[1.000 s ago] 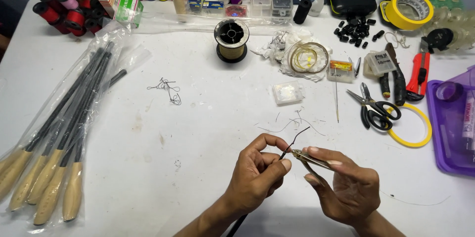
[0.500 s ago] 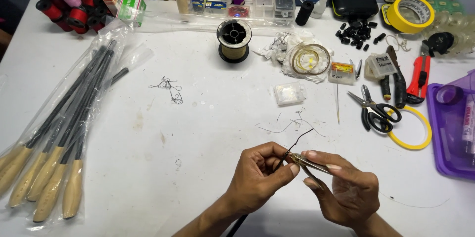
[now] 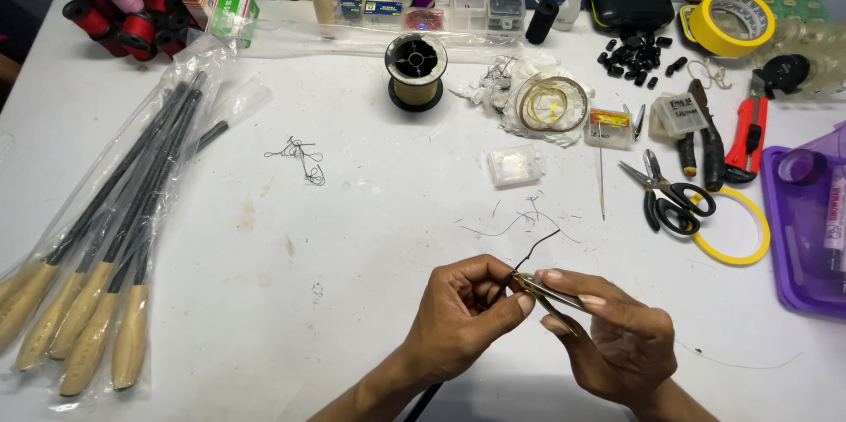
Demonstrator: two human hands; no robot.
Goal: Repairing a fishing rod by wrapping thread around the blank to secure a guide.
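Note:
My left hand pinches a thin black rod tip whose dark shaft runs down past my wrist out of the frame's bottom edge. A short dark thread end curls up from the pinch point. My right hand grips small metal tweezers, their tips meeting the rod just beside my left thumb and forefinger. Both hands hover low over the white table near its front edge.
Bagged rods with cork handles lie at the left. A line spool, a coiled wire bundle, a small clear box, scissors, a yellow ring, pliers, a red cutter, thread spools and a purple tray surround the work spot.
Both hands have stayed in the same place; the tweezers and thread end have shifted only slightly.

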